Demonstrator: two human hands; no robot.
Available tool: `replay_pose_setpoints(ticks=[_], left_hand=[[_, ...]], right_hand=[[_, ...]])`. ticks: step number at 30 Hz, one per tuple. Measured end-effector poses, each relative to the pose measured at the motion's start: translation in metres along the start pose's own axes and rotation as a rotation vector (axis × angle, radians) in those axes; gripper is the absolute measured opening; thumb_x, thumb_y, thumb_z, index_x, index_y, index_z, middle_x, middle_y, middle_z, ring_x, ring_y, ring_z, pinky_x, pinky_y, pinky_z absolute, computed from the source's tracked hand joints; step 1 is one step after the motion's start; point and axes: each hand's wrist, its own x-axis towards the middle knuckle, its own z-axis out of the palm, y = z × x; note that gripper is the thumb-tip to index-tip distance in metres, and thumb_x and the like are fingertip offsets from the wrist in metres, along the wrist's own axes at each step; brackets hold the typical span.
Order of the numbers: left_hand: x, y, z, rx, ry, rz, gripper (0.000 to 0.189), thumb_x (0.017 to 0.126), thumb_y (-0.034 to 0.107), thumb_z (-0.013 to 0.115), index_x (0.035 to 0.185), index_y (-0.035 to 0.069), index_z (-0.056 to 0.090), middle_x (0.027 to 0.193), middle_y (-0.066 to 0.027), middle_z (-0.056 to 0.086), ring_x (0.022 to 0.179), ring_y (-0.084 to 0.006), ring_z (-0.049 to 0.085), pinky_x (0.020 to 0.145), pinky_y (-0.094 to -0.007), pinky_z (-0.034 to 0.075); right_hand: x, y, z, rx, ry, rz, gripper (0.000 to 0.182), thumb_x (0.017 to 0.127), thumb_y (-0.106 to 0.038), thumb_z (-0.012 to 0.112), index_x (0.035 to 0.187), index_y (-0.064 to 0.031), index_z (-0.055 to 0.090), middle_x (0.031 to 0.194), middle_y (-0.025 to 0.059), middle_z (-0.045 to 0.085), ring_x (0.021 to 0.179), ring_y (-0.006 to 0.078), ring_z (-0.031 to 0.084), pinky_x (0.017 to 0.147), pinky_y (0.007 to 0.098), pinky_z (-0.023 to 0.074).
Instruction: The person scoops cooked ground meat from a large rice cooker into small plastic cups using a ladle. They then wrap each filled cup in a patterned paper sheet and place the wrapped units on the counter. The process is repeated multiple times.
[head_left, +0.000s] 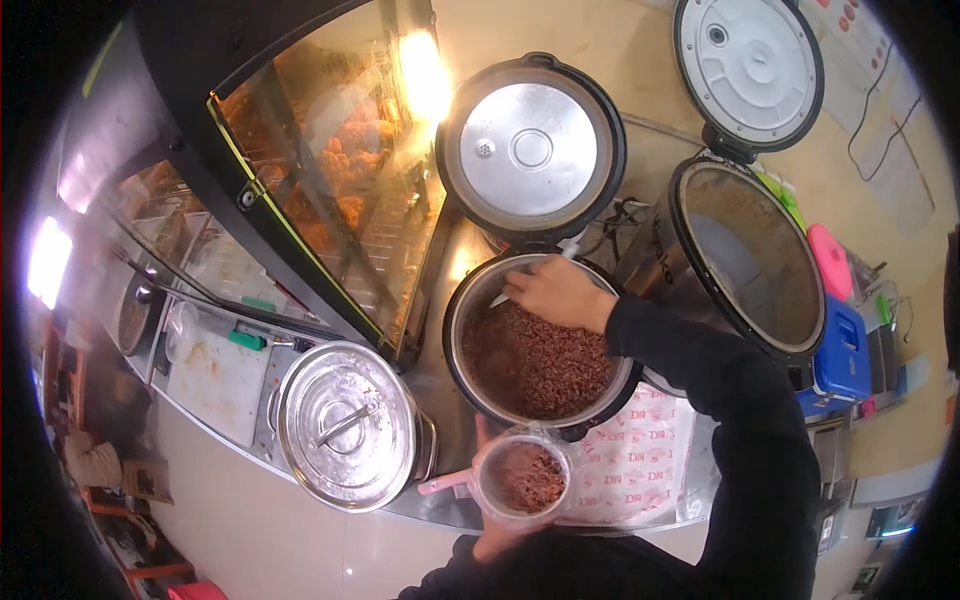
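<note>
A large round rice cooker (455, 360) stands with its lid raised and reddish-brown cooked rice (562, 360) inside. Over the rice, at the pot's upper side, my right hand (559, 292) is closed on a pale utensil (499, 301), probably a rice paddle; most of it is hidden. Nearer to me, just below the cooker's rim, my left hand (499, 529) grips a pink-handled cup (484, 480) lined with clear plastic film. Similar rice (534, 480) lies in the cup. Printed paper sheets (630, 465) rest on the counter to the right of the cup.
A lidded steel pot (349, 427) stands at left beside a white cutting board (217, 382) with a green-handled tool (247, 340). Behind is a glass warming cabinet (322, 172) holding fried food. A second open cooker (750, 255) and a blue box (840, 345) stand at right.
</note>
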Motion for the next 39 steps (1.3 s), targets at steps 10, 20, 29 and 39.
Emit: replay_pose_setpoints(ticks=[10,20,29,39], left_hand=[[-0.019,0.010,0.001,0.012,0.037,-0.172,0.113,0.060,0.027,0.091,0.145,0.001,0.023,0.133,-0.0135,0.050,0.120,-0.0273,0.055,0.110,-0.0450,0.039],[-0.025,0.008,0.002,-0.026,0.044,-0.229,0.107,0.063,0.025,0.089,0.145,0.001,0.026,0.133,-0.0133,0.050,0.119,-0.0270,0.056,0.108,-0.0442,0.041],[-0.019,0.001,0.004,-0.047,0.057,-0.200,0.102,0.065,0.023,0.088,0.144,0.001,0.027,0.133,-0.0130,0.051,0.119,-0.0267,0.056,0.106,-0.0434,0.042],[-0.021,-0.002,-0.001,-0.082,0.087,-0.237,0.096,0.068,0.021,0.086,0.143,0.001,0.030,0.133,-0.0127,0.052,0.119,-0.0263,0.056,0.105,-0.0426,0.043]], right_hand=[[-0.056,0.005,-0.027,0.276,-0.325,0.173,0.033,0.073,-0.011,0.062,0.105,-0.0156,0.071,0.094,0.0050,0.063,0.084,0.0279,0.067,0.064,0.0427,0.0522],[-0.077,-0.012,-0.049,0.454,-0.533,0.091,0.034,0.074,-0.013,0.060,0.106,-0.0138,0.071,0.094,0.0094,0.066,0.086,0.0334,0.067,0.071,0.0470,0.0516],[-0.080,-0.026,-0.057,0.753,-0.539,0.223,0.033,0.080,-0.015,0.056,0.109,-0.0151,0.071,0.099,0.0153,0.069,0.095,0.0384,0.064,0.080,0.0496,0.0497],[-0.073,-0.032,-0.069,0.797,-0.522,0.162,0.033,0.080,-0.013,0.056,0.109,-0.0155,0.071,0.096,0.0140,0.069,0.093,0.0366,0.065,0.076,0.0499,0.0496]])
